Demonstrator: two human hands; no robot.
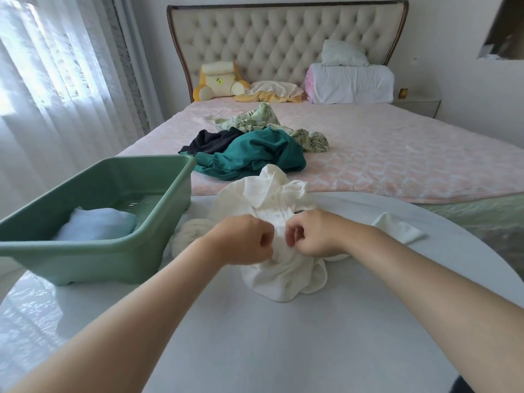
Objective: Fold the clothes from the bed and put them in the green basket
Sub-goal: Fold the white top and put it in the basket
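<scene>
Left hand (249, 241) and right hand (314, 234), fingers curled, pinch the button placket of the white shirt (286, 268) lying on the table (283, 336) beside the green basket (93, 251), apparently closing its front for a flat fold.

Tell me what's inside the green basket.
The green basket holds a pale blue cloth bundle, with bare slotted floor behind it. Its near wall hides the front of the floor.

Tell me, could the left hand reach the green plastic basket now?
Probably yes. The green plastic basket stands on the white round table beside the left hand; only a low cream bundle lies between. That hand is pinching the white buttoned shirt, so it would have to let go first.
</scene>
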